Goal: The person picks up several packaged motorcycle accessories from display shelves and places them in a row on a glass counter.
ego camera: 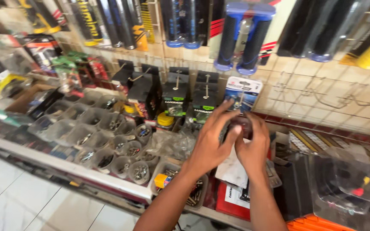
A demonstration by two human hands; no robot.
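Note:
My left hand (210, 141) and my right hand (253, 147) are raised together over a shop counter. Between their fingers they hold a small dark object (241, 125), mostly hidden by the fingers. My left fingertips reach up to a blue and white blister pack (244, 93) that hangs on the wire grid wall right behind the hands. Whether they touch it I cannot tell.
Several clear plastic cups of screws and small metal parts (108, 141) fill the counter at left. Black boxed items (176, 92) hang on the grid. Rubber handlebar grips (243, 36) hang above. A tray of bolts (193, 194), papers (232, 171) and clear packages (347, 184) lie near the counter's front edge.

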